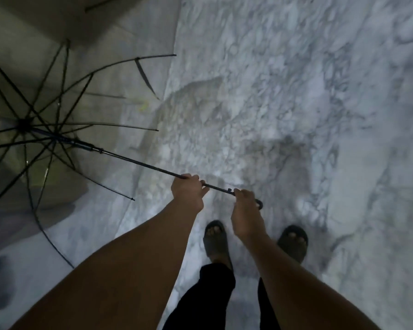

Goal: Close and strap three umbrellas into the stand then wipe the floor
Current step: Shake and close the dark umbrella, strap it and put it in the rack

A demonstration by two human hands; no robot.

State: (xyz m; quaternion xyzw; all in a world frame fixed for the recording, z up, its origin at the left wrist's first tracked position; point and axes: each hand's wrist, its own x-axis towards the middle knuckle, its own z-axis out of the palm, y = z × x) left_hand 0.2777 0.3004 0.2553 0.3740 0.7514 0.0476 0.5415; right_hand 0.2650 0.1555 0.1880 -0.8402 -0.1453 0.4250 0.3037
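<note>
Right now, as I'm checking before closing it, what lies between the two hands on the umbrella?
In the head view, only a short bare stretch of black shaft runs from the left hand to the right hand.

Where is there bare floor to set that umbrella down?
Bare floor lies ahead of the sandals and right of the right hand. The left is crowded: the open umbrella spreads its ribs beyond the left hand.

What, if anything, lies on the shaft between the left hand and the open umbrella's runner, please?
Nothing visible does. The left hand grips the shaft, which runs bare up to the runner of the open umbrella. The right hand holds the handle end.
</note>
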